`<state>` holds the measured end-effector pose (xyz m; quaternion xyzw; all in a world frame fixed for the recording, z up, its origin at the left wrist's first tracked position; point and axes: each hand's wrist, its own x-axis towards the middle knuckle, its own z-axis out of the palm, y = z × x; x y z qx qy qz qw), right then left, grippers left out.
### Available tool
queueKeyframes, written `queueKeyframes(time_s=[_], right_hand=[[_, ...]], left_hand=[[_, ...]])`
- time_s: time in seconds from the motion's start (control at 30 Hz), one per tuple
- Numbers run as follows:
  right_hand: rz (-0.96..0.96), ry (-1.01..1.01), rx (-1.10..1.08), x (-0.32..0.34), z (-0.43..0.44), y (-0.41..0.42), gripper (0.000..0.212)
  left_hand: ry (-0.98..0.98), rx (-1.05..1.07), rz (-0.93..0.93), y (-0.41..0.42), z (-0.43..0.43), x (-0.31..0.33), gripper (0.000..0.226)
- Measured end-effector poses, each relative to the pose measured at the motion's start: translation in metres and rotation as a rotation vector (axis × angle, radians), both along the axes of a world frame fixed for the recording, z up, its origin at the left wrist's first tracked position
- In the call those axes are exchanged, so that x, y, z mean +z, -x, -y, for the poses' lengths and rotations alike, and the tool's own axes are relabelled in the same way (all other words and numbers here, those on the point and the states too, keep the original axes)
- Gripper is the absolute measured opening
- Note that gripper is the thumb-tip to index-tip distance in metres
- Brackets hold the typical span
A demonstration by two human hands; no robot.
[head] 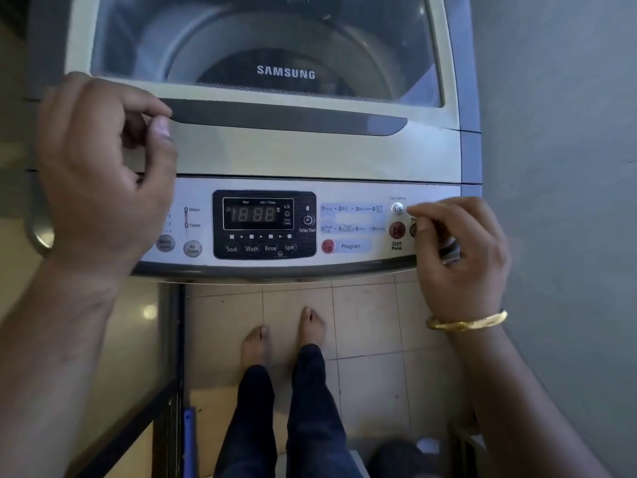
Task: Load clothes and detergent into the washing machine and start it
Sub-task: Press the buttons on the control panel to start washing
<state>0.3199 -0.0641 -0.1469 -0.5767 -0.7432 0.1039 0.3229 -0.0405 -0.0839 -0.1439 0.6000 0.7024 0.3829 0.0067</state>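
A grey top-loading washing machine (310, 157) fills the upper view, its glass lid (269, 46) closed over the drum. The control panel (265, 224) faces me and its display reads 1888. My left hand (103, 174) hovers over the machine's left front, fingers loosely curled, holding nothing. My right hand (455, 250) is curled over the panel's right end, its index finger pointing left beside the L/S button (397, 208) and just above the red Start/Pause button (396, 230). That hand hides one more button. No clothes or detergent are in view.
A grey wall (558, 167) stands close on the right. My bare feet (286, 332) rest on a tiled floor (365, 322) below the machine. A dark-framed glass panel (165, 357) runs along the left. A dark object (400, 457) lies at the bottom right.
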Motion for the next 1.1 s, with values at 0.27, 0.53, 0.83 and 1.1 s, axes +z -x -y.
queueKeyframes(time_s=[0.27, 0.53, 0.83, 1.1], right_hand=[[0.057, -0.207, 0.034, -0.016, 0.021, -0.015, 0.017], [0.121, -0.257, 0.006, -0.023, 0.022, -0.011, 0.019], [0.161, -0.263, -0.010, -0.021, 0.020, -0.006, 0.018], [0.085, -0.222, -0.069, -0.020, 0.027, 0.002, 0.016]], left_hand=[[0.003, 0.008, 0.115, -0.001, 0.000, -0.007, 0.020], [-0.004, -0.003, 0.127, -0.002, 0.000, -0.005, 0.027], [-0.015, -0.046, 0.100, -0.005, -0.002, 0.000, 0.032], [-0.038, -0.043, 0.096, -0.005, -0.002, 0.003, 0.034]])
